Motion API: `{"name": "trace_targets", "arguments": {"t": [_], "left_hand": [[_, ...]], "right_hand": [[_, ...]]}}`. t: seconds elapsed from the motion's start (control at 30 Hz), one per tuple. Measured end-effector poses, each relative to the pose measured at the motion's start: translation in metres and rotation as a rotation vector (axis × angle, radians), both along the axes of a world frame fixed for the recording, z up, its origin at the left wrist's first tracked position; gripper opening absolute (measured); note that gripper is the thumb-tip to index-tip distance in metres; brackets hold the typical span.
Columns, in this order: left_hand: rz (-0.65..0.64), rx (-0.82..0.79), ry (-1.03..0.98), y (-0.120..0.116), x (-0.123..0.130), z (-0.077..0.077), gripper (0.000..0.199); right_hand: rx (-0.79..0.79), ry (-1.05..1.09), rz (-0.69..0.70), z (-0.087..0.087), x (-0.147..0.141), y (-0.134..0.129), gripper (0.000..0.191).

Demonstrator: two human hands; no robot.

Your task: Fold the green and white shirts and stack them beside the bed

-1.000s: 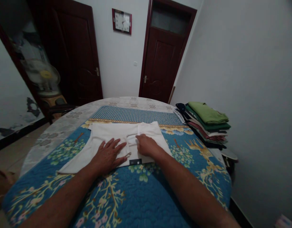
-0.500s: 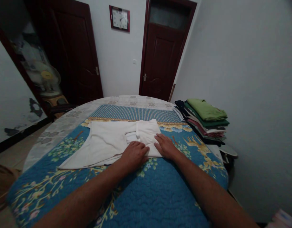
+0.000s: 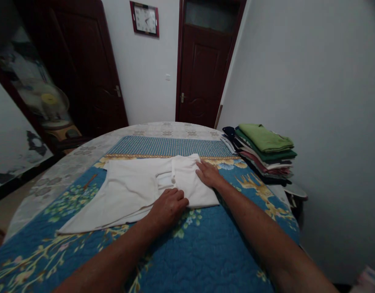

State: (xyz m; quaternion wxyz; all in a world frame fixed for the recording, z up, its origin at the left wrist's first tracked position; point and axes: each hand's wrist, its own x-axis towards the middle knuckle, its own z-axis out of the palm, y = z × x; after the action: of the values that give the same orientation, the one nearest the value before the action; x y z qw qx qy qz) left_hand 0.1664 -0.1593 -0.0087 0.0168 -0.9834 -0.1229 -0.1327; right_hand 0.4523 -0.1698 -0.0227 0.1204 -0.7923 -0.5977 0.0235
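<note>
A white shirt point(image 3: 129, 183) lies partly folded on a blue flowered quilted cloth point(image 3: 205, 244). Its right end is turned over toward the middle, and a gap near the fold shows more white fabric beneath. My left hand point(image 3: 169, 201) is at the near edge of the shirt, fingers curled down and closed on the fabric there; the fingertips are partly hidden. On the folded right end rests my right hand point(image 3: 209, 174), with its fingers stretched out over the cloth.
A stack of folded clothes point(image 3: 263, 152), green on top, stands at the table's right side by the wall. A pale patterned tablecloth point(image 3: 83, 156) shows round the quilt. Beyond are dark red doors point(image 3: 205, 73), a wall clock point(image 3: 145, 19) and a fan point(image 3: 49, 99).
My right hand has shifted toward the far edge of the folded end, and my left hand slightly nearer. The folded end lies flatter and wider. The camera view has shifted a little.
</note>
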Motion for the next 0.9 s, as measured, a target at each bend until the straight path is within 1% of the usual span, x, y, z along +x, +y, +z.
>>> {"name": "trace_targets", "arguments": {"t": [0.13,0.27,0.33,0.43,0.5,0.57,0.67,0.73,0.8,0.87,0.9], "left_hand": [[-0.033,-0.042,-0.053,0.002,-0.002,-0.003,0.022],[-0.077,-0.102,-0.078,0.004,-0.003,0.000,0.026],[-0.091,-0.137,-0.083,0.005,-0.002,0.002,0.032],[-0.083,-0.176,-0.113,0.007,-0.004,0.003,0.036],[-0.066,-0.191,-0.163,0.010,-0.006,0.002,0.035],[-0.031,-0.204,-0.235,0.017,-0.008,0.001,0.033],[0.078,-0.215,-0.329,0.033,-0.003,0.005,0.035],[0.160,-0.203,-0.337,0.046,0.008,0.010,0.036],[0.218,-0.176,-0.284,0.057,0.026,0.014,0.041],[0.268,-0.157,-0.187,0.066,0.046,0.013,0.047],[0.293,-0.152,-0.134,0.068,0.056,0.009,0.050]], "right_hand": [[-0.004,-0.010,-0.112,-0.002,0.007,0.033,0.060],[0.004,0.014,-0.207,-0.004,0.015,0.061,0.059],[0.001,0.023,-0.236,-0.004,0.019,0.071,0.058],[0.031,0.032,-0.235,-0.006,0.025,0.079,0.059],[0.097,0.067,-0.223,-0.007,0.031,0.079,0.062],[0.213,0.131,-0.187,-0.008,0.038,0.075,0.063],[0.371,0.207,-0.105,-0.009,0.044,0.066,0.062],[0.421,0.236,-0.034,-0.010,0.043,0.060,0.060],[0.429,0.247,0.042,-0.012,0.038,0.055,0.059],[0.403,0.224,0.107,-0.014,0.031,0.051,0.058],[0.384,0.199,0.126,-0.014,0.028,0.049,0.057]]}}
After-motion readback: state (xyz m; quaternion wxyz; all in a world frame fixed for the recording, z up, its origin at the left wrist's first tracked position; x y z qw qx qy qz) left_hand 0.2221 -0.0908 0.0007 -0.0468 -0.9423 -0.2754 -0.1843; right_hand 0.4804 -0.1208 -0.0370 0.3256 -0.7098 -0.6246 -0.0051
